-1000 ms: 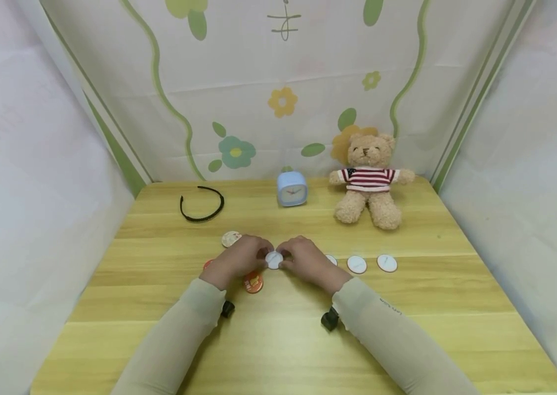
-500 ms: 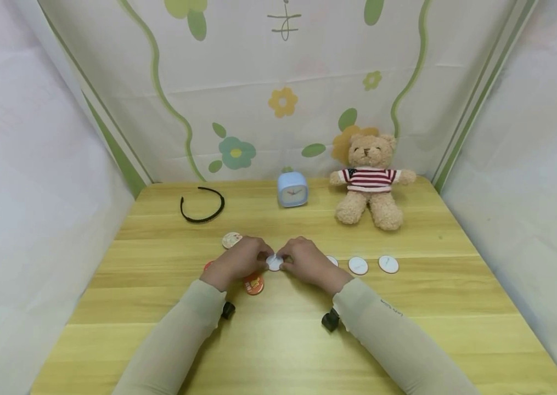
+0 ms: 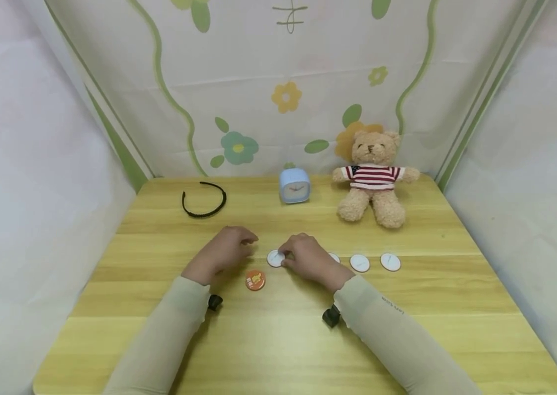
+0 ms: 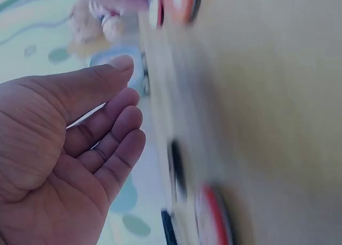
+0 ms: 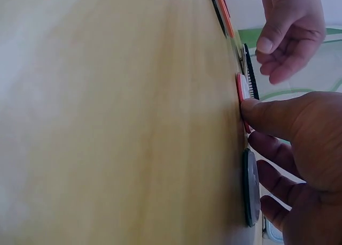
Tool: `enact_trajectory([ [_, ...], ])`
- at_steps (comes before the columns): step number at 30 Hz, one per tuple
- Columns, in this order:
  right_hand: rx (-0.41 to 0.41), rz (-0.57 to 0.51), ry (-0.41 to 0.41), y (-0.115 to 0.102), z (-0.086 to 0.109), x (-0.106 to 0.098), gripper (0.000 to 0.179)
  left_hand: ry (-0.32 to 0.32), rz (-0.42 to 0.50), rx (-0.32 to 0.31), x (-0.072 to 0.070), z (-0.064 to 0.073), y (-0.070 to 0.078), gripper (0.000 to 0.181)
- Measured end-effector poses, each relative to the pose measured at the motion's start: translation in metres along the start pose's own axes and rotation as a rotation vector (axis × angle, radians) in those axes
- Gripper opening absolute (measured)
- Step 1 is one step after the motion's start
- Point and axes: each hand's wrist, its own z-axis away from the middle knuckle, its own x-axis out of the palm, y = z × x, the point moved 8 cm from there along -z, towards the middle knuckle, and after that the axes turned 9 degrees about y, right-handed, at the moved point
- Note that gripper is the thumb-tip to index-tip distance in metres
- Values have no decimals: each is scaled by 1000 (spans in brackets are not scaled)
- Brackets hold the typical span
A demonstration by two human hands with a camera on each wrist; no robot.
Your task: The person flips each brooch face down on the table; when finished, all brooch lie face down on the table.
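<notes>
My right hand (image 3: 310,260) pinches the right edge of a round pin badge (image 3: 274,258), its white back up with a thin pin line across it. In the right wrist view the thumb lies on that badge's red rim (image 5: 242,84), and another disc (image 5: 251,189) stands beside the curled fingers. My left hand (image 3: 226,249), fingers loosely bent and holding nothing, hovers to the left. Just below it lies an orange printed badge (image 3: 256,280). Under that hand a red-rimmed badge (image 4: 214,218) shows in the left wrist view; the head view hides it.
Two white-backed badges (image 3: 359,263) (image 3: 390,261) lie to the right, with a third (image 3: 335,257) partly behind my right hand. Along the back are a black headband (image 3: 204,214), a blue clock (image 3: 294,186) and a teddy bear (image 3: 372,178), before a patterned cloth.
My left hand has let go of the white-backed badge and moved left, fingers loosened. My right hand stays at that badge. The head view has tilted slightly.
</notes>
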Motion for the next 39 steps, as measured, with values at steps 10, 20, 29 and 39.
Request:
enact_trajectory([
  [10,-1,13,6,3,-2,-3,30,-52,2,-16,-9,21,-8,35],
  [20,3,20,2,3,-2,-2,30,-115,-27,3,16,55,10,42],
  [29,-17,23,-3,1,-1,1,29,-93,-95,108,23,57,19,35],
  [39,-26,15,1,-2,-1,-1,29,-34,-66,-26,14,42,-7,32],
])
